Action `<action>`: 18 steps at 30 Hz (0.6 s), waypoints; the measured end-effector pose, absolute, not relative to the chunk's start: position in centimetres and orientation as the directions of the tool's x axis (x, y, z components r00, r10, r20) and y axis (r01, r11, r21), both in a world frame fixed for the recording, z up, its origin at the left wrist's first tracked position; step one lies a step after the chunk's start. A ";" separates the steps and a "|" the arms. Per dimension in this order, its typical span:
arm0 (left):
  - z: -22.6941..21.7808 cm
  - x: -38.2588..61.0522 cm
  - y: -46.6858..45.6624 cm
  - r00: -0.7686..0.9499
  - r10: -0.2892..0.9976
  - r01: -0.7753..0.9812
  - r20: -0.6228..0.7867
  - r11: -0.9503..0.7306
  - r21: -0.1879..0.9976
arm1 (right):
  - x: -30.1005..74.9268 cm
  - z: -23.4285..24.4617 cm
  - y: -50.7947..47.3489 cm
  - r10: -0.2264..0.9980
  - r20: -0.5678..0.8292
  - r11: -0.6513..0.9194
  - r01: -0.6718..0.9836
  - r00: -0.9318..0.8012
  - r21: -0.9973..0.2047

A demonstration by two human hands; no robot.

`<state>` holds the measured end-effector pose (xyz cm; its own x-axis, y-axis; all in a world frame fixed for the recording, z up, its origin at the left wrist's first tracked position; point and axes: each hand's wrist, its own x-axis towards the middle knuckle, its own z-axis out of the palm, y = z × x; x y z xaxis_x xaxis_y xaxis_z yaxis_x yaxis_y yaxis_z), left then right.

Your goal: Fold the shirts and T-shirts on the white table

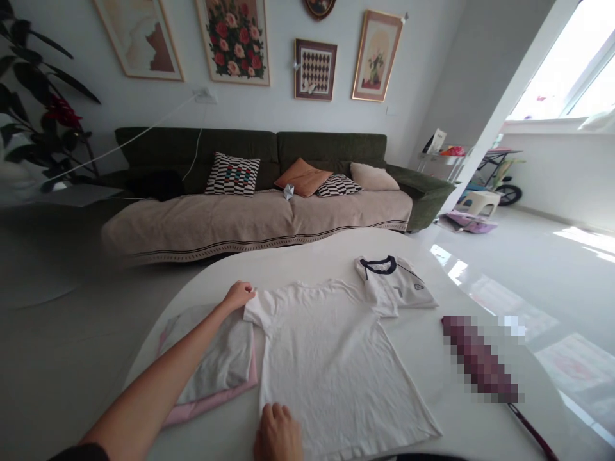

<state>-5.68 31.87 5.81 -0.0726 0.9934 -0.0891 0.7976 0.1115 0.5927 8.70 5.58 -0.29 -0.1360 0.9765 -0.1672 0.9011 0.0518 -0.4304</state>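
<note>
A white T-shirt [331, 365] lies spread flat on the white round table [471, 410]. My left hand [239, 296] is stretched far out and pinches the shirt's left sleeve at its edge. My right hand [277, 435] rests near the table's front edge on the shirt's lower hem, fingers curled on the cloth. Under my left forearm lies a folded grey garment [218, 358] on top of a pink one [211, 403].
A folded white shirt with a navy collar [394, 282] sits at the table's far side. A dark red pixelated object [480, 358] lies at the right. A green sofa [269, 186] with cushions stands behind, a plant [38, 109] at left.
</note>
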 end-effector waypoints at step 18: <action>5.2 10.5 32.8 -0.027 0.994 0.500 -0.105 0.105 0.860 | 23.8 -3.1 4.1 0.975 -0.096 -0.173 0.419 0.199 -0.892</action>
<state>10.54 32.83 5.24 -0.0272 0.9941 -0.1050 0.5003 0.1045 0.8595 23.81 4.07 -3.10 0.1988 0.9754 -0.0958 0.4187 -0.1729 -0.8915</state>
